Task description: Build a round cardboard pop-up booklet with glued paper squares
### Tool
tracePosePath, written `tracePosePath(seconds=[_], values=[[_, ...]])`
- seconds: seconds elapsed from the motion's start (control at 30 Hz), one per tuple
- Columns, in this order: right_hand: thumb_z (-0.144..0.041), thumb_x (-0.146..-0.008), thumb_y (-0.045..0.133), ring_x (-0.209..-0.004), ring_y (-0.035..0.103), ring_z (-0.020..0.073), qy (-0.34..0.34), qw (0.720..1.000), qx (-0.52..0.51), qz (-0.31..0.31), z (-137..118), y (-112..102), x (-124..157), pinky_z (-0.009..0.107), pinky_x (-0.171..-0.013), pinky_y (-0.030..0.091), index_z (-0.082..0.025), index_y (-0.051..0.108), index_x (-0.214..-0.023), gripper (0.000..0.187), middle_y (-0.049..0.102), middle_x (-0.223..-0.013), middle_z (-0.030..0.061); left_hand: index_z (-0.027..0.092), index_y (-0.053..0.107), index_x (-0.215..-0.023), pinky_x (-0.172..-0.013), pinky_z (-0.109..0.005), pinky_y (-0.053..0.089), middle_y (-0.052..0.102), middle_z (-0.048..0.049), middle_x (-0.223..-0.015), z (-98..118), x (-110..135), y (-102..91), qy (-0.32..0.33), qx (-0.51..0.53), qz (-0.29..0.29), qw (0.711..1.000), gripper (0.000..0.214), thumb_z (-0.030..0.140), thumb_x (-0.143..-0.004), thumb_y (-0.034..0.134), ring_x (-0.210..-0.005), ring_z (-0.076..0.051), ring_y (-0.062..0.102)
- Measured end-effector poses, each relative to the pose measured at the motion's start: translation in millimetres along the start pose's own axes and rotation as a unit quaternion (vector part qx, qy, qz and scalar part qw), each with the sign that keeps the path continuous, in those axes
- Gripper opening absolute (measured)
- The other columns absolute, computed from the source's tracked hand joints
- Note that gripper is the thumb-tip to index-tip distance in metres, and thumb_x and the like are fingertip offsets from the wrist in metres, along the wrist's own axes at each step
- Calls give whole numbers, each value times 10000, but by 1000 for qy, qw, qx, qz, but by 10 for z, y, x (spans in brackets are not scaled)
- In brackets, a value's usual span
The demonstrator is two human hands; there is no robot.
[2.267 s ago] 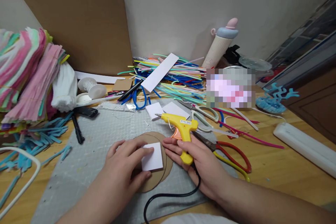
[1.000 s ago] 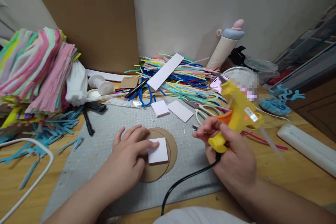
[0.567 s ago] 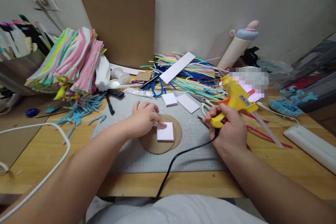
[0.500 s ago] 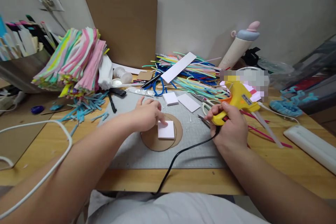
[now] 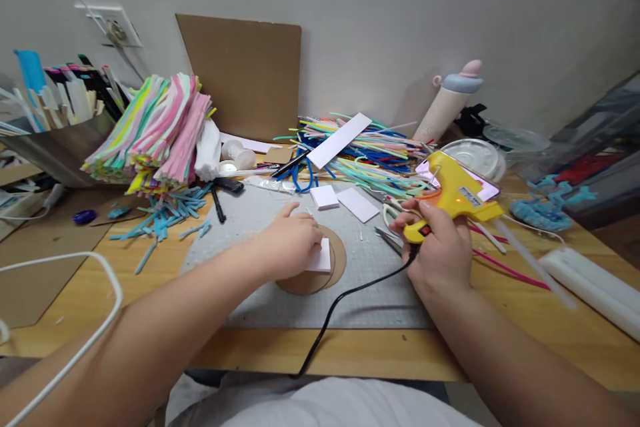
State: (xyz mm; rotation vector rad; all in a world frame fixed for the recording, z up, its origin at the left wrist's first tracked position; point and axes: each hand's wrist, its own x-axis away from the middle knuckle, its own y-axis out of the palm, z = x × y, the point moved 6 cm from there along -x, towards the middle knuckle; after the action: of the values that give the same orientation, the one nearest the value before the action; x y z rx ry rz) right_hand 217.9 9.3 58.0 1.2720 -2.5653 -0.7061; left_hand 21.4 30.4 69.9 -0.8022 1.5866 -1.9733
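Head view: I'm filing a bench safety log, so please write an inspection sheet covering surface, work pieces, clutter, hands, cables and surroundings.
Surface: wooden table bearing a gray mat.
Work pieces: white square on overlapping cardboard discs, partly hidden by the left hand.
Clutter: bundled pipe cleaners at left; dark metal blades beside the right hand.
Hands: left over the white square; right gripping a yellow glue gun.
Cables: black cord from the glue gun to the table's front edge; white cable looped at left.
Surroundings: wall socket with a plug; cardboard sheet upright behind.
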Motion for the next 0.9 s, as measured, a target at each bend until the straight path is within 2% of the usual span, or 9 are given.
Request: tracePosePath(seconds=[0.17,0.37,0.47,0.53,0.57,0.67,0.73,0.8,0.9], values=[[-219,-692,740,-601,617,115,-4,1000,4,-26,-4,27,1,206,-475,534,-156,604,-872,234,649,-783,1,176,669,-844,-1122,-564,111,673,-78,-1022,26,156,109,0,23,69,997,316,480,-756,679,-1112,-285,549],[-390,-775,711,-641,623,136,88,989,3,-122,102,112,8,210,-483,537,-140,664,-819,259,654,-793,41,175,664,-814,-1122,-531,94,710,-67,-989,-5,165,118,13,57,109,992,156,272,-715,737,-1104,-284,570],[-376,-764,732,-636,612,127,120,982,7,-144,147,145,29,192,-471,519,-165,678,-835,229,680,-831,45,213,695,-869,-1111,-533,116,717,-57,-1021,-144,196,7,-17,167,153,974,228,327,-686,771,-1104,-304,572],[-379,-768,735,-622,593,118,131,977,8,-167,163,178,68,175,-438,482,-181,681,-856,223,688,-854,49,237,701,-951,-1072,-507,235,705,-58,-1074,-340,257,-34,-98,326,197,919,322,410,-688,771,-1103,-310,572],[-381,-775,730,-604,575,109,139,973,6,-185,175,198,100,172,-430,467,-185,680,-865,221,687,-854,48,239,697,-992,-1025,-478,317,700,-62,-1087,-433,290,-4,-139,434,205,866,358,454,-710,748,-1083,-304,582],[-420,-797,707,-528,502,81,188,951,-4,-244,243,245,248,178,-424,443,-192,678,-877,243,673,-799,37,217,672,-1090,-846,-367,467,695,-80,-1096,-501,318,199,-174,735,156,636,411,505,-797,651,-982,-253,621],[-472,-804,686,-511,489,81,220,936,10,-274,304,245,355,183,-421,436,-193,683,-859,284,667,-754,38,198,653,-1145,-801,-324,489,686,-100,-1131,-440,302,288,-148,835,113,518,415,477,-839,616,-967,-227,625],[-507,-790,689,-512,508,88,230,925,55,-298,356,227,437,191,-424,437,-194,698,-857,321,674,-753,45,187,642,-1175,-793,-297,494,676,-106,-1158,-389,290,337,-126,869,92,470,377,418,-884,581,-968,-203,621],[-545,-730,728,-511,528,98,211,914,138,-318,386,185,490,211,-436,451,-193,719,-859,375,686,-761,51,173,628,-1207,-804,-274,495,660,-105,-1177,-319,277,363,-96,870,73,477,367,383,-919,538,-965,-178,603]])
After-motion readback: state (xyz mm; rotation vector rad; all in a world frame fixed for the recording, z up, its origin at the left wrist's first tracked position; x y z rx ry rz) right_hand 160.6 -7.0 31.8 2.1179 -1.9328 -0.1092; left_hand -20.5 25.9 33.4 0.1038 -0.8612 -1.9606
